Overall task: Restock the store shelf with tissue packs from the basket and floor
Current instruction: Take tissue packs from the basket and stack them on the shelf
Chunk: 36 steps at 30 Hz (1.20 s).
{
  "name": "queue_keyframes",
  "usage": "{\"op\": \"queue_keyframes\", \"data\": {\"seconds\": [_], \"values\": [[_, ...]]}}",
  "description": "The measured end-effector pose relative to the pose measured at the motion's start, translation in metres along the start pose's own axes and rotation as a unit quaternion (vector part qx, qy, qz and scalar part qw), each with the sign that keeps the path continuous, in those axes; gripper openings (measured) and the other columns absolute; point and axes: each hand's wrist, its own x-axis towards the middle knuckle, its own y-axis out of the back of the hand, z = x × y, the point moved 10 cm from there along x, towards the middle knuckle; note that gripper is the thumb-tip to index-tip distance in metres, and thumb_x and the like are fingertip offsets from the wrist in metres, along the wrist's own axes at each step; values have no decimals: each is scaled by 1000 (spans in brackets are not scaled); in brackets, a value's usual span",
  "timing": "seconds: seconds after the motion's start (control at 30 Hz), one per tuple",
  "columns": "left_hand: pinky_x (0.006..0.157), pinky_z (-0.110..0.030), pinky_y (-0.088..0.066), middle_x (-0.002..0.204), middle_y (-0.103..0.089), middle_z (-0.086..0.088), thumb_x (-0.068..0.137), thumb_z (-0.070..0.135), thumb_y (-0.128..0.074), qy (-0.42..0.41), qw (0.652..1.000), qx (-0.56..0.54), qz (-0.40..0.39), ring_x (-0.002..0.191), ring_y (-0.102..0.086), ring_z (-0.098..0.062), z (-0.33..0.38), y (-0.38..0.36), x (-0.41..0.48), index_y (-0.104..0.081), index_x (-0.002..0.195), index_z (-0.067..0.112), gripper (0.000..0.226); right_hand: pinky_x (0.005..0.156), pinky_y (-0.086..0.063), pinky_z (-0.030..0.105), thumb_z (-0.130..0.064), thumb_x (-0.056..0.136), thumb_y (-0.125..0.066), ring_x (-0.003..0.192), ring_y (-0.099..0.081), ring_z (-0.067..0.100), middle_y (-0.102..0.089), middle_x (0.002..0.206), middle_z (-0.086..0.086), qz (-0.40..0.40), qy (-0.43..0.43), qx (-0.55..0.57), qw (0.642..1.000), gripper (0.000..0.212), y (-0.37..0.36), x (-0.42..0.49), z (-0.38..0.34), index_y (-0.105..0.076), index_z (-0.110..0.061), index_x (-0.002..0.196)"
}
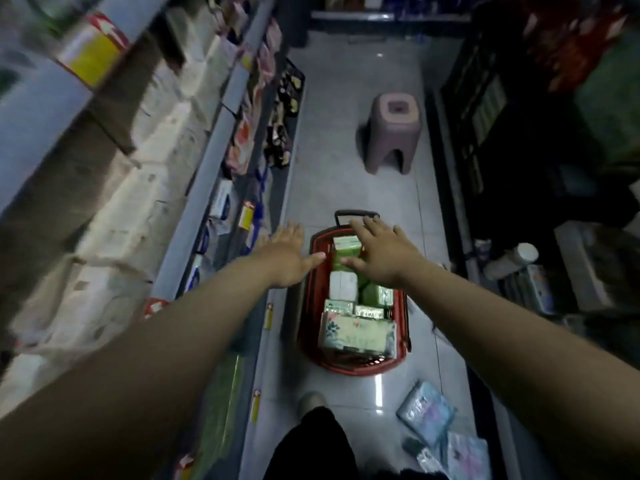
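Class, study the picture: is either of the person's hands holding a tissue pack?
No, the left hand and the right hand are open, fingers spread, over the red plastic basket, gripping nothing.

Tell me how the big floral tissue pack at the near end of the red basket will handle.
The floral tissue pack is probably light for its bulk, being wrapped paper. Its film wrap looks glossy, so it may slip or dent when gripped. It nearly spans the red basket, so a two-handed lift likely suits it.
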Motion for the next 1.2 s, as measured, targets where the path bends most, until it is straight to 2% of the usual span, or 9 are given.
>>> {"op": "queue_keyframes", "data": {"seconds": [0.23,0.47,0.6,0.67,0.83,0.93,1.07,1.13,1.2], "values": [[119,-48,-1,162,15,-6,95,65,-27,-7,991,-27,-133,150,7,-23,-17,-150,105,9,154,14,86,121,-6,45,-66,93,-36,150,1,26,-1,163,11,-93,-100,66,988,84,-162,28,74,1,-23,156],[121,-45,-10,161,13,-13,93,59,-46,6,976,-142,-163,149,1,-30,-20,-298,171,7,154,10,94,121,-13,45,-66,86,-51,150,-2,31,2,162,15,-116,-245,187,944,105,-318,25,145,9,-13,155],[112,-41,-34,143,-40,-7,83,41,-69,57,937,-305,-161,132,-42,-25,-20,-380,186,-21,150,14,86,113,-32,49,-40,61,-87,140,-30,37,-29,153,20,-122,-362,355,853,127,-413,10,173,-5,-5,151],[106,-41,-44,134,-51,-3,71,49,-73,109,909,-375,-146,122,-53,-19,-26,-424,196,-33,144,15,90,106,-42,46,-15,58,-87,129,-45,35,-44,139,19,-93,-401,375,831,111,-444,0,184,-19,-1,145],[66,-11,-50,116,-54,6,86,4,-68,165,839,-501,-131,103,-55,-7,-21,-454,197,-30,125,6,54,84,-49,33,2,68,-80,103,-60,23,-61,112,6,4,-401,402,823,72,-458,-2,203,-42,-6,128],[68,-23,-54,116,-61,-2,76,19,-81,181,812,-544,-108,96,-64,-12,-31,-439,200,-36,131,7,71,88,-54,39,-8,64,-88,99,-63,20,-64,113,4,24,-388,473,791,72,-443,3,210,-49,-10,125],[90,-44,-55,125,-61,-2,27,71,-86,194,796,-573,-37,109,-63,-21,-44,-407,186,-47,131,18,123,84,-57,36,-29,74,-83,96,-69,19,-67,116,7,47,-353,584,729,49,-391,20,211,-55,-18,114],[92,-43,-53,120,-60,-3,33,65,-84,208,796,-568,11,109,-60,-22,-40,-377,161,-50,125,14,110,85,-56,36,-38,74,-81,96,-68,18,-65,116,5,58,-320,605,727,47,-351,34,204,-51,-21,108],[85,-41,-56,115,-64,-7,48,47,-91,222,747,-623,61,107,-64,-25,-35,-356,131,-53,117,12,86,87,-55,36,-37,79,-77,97,-66,18,-62,112,0,50,-275,607,744,50,-309,42,187,-45,-20,112]]}}
